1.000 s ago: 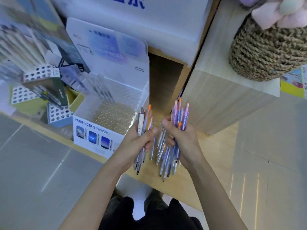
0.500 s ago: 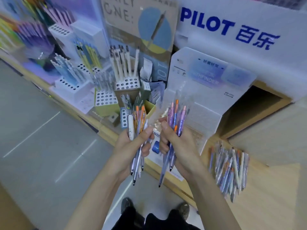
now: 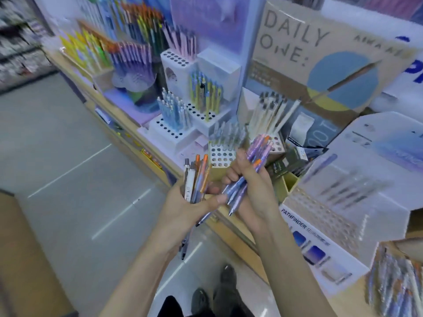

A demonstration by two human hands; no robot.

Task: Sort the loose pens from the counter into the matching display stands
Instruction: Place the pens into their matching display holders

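Plastic barrels (image 3: 235, 197) splay loose below both fists, so we judge one could slip to the floor (image 3: 68, 179) once we free a finger to sort. Our right hand (image 3: 258, 193) curls its fingers (image 3: 243, 166) tight round purple pens (image 3: 253, 161). Our left hand (image 3: 180, 211) grips an orange-capped bunch (image 3: 196, 177), just before the holed stands (image 3: 223, 154). A blurred pile (image 3: 393, 287) lies on the surface (image 3: 352, 305) at right.

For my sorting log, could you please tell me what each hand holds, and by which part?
The left hand grips a bundle of orange-capped and white pens around mid-barrel; the right hand grips a bundle of purple pens, also mid-barrel.
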